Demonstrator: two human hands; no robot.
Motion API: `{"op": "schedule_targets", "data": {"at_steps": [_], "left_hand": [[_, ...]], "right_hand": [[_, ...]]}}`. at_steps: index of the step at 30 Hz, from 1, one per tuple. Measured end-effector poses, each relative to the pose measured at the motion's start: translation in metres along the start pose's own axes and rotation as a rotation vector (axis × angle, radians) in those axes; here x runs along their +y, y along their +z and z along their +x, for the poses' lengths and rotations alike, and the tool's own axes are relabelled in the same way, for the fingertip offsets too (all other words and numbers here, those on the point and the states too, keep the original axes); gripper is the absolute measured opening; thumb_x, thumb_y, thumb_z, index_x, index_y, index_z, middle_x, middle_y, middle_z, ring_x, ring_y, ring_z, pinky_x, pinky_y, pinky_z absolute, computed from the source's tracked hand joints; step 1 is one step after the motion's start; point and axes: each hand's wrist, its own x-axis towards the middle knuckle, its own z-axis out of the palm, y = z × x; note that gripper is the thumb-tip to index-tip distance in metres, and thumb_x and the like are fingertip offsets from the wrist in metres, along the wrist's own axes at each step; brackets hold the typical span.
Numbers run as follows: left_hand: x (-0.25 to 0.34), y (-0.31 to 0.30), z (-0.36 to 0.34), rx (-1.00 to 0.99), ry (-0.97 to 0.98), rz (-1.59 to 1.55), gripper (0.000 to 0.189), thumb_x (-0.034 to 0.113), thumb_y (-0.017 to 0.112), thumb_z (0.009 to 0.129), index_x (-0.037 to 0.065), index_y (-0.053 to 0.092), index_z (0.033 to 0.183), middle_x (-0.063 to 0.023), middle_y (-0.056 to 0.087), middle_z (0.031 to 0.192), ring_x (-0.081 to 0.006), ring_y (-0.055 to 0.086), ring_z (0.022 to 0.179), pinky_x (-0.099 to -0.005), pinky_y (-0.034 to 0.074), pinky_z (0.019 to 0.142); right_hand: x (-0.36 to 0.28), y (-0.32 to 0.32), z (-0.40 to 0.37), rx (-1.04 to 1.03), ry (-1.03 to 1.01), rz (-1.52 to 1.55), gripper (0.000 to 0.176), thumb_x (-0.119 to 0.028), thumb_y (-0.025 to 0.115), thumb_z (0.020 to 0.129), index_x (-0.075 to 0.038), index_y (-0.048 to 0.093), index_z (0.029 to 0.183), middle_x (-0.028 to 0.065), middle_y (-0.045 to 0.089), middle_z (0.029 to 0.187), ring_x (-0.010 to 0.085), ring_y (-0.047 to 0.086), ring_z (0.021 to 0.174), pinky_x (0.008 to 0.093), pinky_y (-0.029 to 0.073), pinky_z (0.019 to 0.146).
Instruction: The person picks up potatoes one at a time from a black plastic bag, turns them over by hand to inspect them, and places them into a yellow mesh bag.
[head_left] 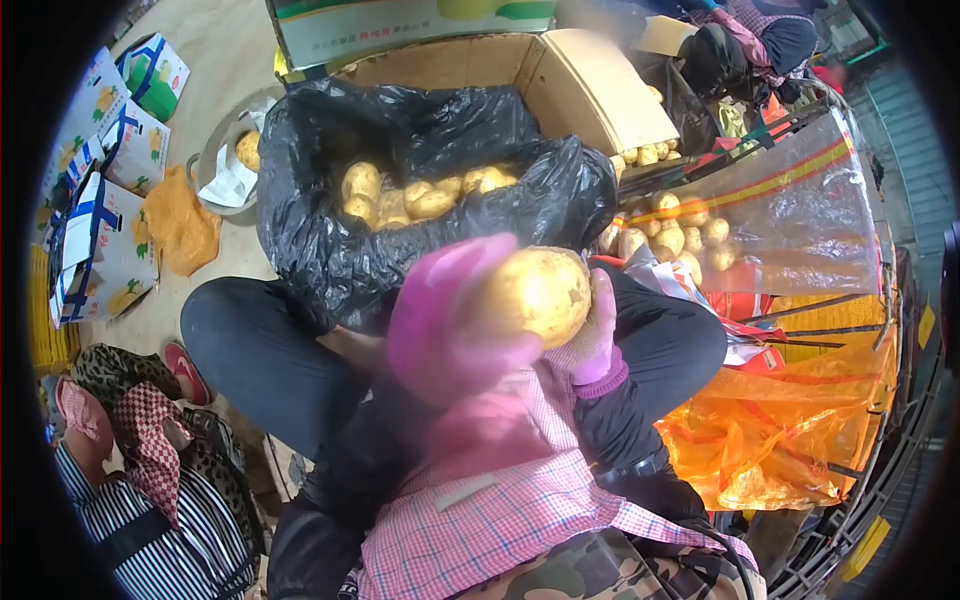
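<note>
A large yellow potato (540, 297) is held up in front of my lap. My right hand (598, 335), in a pink and grey glove, is closed round its right side. My left hand (450, 315), in a pink glove, is smeared by motion at the potato's left side, and its fingers cannot be made out clearly. Just beyond my hands is a cardboard box (585, 85) lined with a black plastic bag (330, 230). Several potatoes (430, 203) lie inside the bag.
More potatoes (672, 238) rest by a clear plastic sheet (800, 200) on the right, above orange mesh (780, 430). Printed cartons (135, 150) and a round pan (225, 150) are at the left. Other people sit at upper right (740, 60) and lower left (150, 510).
</note>
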Motion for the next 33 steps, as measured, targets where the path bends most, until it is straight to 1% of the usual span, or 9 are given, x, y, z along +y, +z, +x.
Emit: {"op": "schedule_targets", "data": {"at_steps": [3, 6, 8, 14, 22, 25, 28, 30, 33], "left_hand": [[0.006, 0.005, 0.006, 0.008, 0.004, 0.036, 0.056, 0.014, 0.068, 0.074, 0.001, 0.054, 0.126, -0.0163, 0.057, 0.122, -0.0306, 0.056, 0.110, -0.0370, 0.047, 0.093], [-0.001, 0.012, 0.009, 0.009, -0.082, -0.008, 0.043, 0.013, 0.062, 0.082, -0.001, 0.057, 0.122, -0.0167, 0.059, 0.118, -0.0275, 0.058, 0.106, -0.0347, 0.047, 0.092], [-0.008, 0.004, 0.010, -0.043, -0.157, -0.072, 0.036, 0.014, 0.057, 0.087, -0.002, 0.059, 0.119, -0.0167, 0.061, 0.115, -0.0248, 0.059, 0.104, -0.0327, 0.047, 0.092], [-0.022, 0.016, 0.000, 0.033, -0.389, -0.431, 0.033, 0.021, 0.050, 0.096, -0.004, 0.062, 0.114, -0.0144, 0.063, 0.113, -0.0192, 0.059, 0.106, -0.0283, 0.045, 0.091], [-0.016, 0.020, 0.015, 0.130, -0.103, -0.395, 0.039, 0.019, 0.053, 0.096, -0.007, 0.053, 0.125, -0.0184, 0.056, 0.125, -0.0250, 0.056, 0.117, -0.0334, 0.045, 0.100], [-0.009, 0.021, 0.034, -0.084, 0.040, -0.316, 0.044, 0.022, 0.050, 0.098, -0.007, 0.048, 0.129, -0.0203, 0.053, 0.130, -0.0279, 0.054, 0.120, -0.0373, 0.044, 0.101], [-0.026, 0.033, 0.046, -0.239, -0.225, -0.841, 0.051, 0.029, 0.049, 0.097, -0.005, 0.043, 0.134, -0.0216, 0.054, 0.129, -0.0295, 0.055, 0.118, -0.0411, 0.044, 0.101], [-0.051, 0.049, 0.034, -0.333, -0.362, -1.083, 0.077, 0.058, 0.033, 0.097, -0.006, 0.035, 0.140, -0.0249, 0.053, 0.129, -0.0329, 0.053, 0.120, -0.0432, 0.044, 0.102], [-0.036, 0.039, 0.018, -0.310, -0.720, -1.503, 0.063, 0.047, 0.027, 0.101, -0.003, 0.039, 0.137, -0.0201, 0.055, 0.128, -0.0276, 0.057, 0.114, -0.0393, 0.045, 0.100]], "right_hand": [[0.003, 0.013, -0.001, 0.047, -0.119, -0.197, 0.073, -0.062, 0.040, 0.090, -0.009, 0.040, 0.141, 0.0160, 0.044, 0.141, 0.0324, 0.044, 0.129, 0.0476, 0.040, 0.105], [0.012, 0.002, -0.004, -0.061, -0.027, 0.295, 0.073, -0.061, 0.040, 0.091, -0.009, 0.040, 0.141, 0.0154, 0.046, 0.139, 0.0319, 0.047, 0.126, 0.0464, 0.041, 0.104], [0.016, -0.005, -0.011, 0.138, -0.104, -0.196, 0.074, -0.062, 0.039, 0.090, -0.008, 0.039, 0.141, 0.0146, 0.046, 0.139, 0.0308, 0.049, 0.124, 0.0459, 0.042, 0.103], [0.006, 0.005, -0.010, -0.035, 0.086, 0.604, 0.076, -0.061, 0.048, 0.088, -0.006, 0.038, 0.139, 0.0263, 0.050, 0.128, 0.0458, 0.057, 0.103, 0.0477, 0.055, 0.070], [0.010, 0.000, -0.018, -0.058, 0.026, 0.172, 0.074, -0.053, 0.053, 0.089, -0.009, 0.029, 0.144, 0.0123, 0.047, 0.139, 0.0285, 0.050, 0.124, 0.0463, 0.042, 0.104], [0.009, 0.011, -0.018, 0.157, 0.150, 0.225, 0.070, -0.054, 0.051, 0.090, -0.009, 0.034, 0.141, 0.0127, 0.049, 0.134, 0.0288, 0.054, 0.117, 0.0423, 0.046, 0.094], [0.016, 0.011, -0.017, -0.007, 0.304, 0.556, 0.065, -0.058, 0.044, 0.093, -0.006, 0.047, 0.132, 0.0117, 0.059, 0.119, 0.0267, 0.063, 0.099, 0.0303, 0.055, 0.068], [0.028, 0.028, -0.015, 0.191, 0.023, -0.248, 0.062, -0.054, 0.045, 0.095, -0.005, 0.045, 0.132, 0.0109, 0.058, 0.119, 0.0235, 0.063, 0.096, 0.0276, 0.053, 0.066], [0.020, 0.032, -0.017, 0.123, -0.006, -0.391, 0.051, -0.030, 0.059, 0.093, -0.004, 0.042, 0.134, 0.0114, 0.057, 0.122, 0.0216, 0.063, 0.094, 0.0279, 0.055, 0.071]]}}
